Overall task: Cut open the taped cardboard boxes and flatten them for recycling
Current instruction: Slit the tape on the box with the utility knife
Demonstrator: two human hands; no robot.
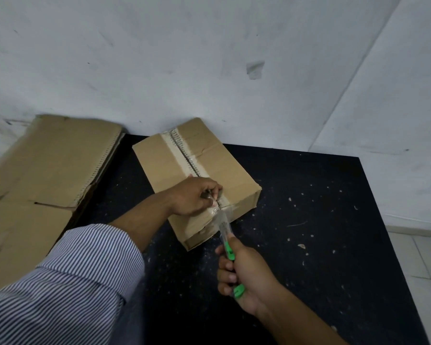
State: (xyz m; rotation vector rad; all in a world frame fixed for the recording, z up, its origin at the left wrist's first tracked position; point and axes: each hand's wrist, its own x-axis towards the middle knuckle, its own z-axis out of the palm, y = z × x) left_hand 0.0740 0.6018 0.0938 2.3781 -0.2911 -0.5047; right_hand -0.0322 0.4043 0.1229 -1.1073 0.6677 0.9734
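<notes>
A low brown cardboard box [222, 168] lies on the black table [321, 220], its top seam covered by clear tape [178, 150] running toward me. The far part of the seam shows a dark slit. My left hand [195, 199] rests on the near end of the box top, fingers curled and pinching at the tape beside the seam. My right hand [244, 272] grips a green and clear utility knife [228, 241]. Its tip sits at the near top edge of the box, on the tape where the seam ends.
Flattened cardboard [47, 170] lies in a stack at the left, overlapping the table's left edge. A white wall rises right behind the box. Small scraps speckle the table's right half. Tiled floor [423, 265] shows beyond the table's right edge.
</notes>
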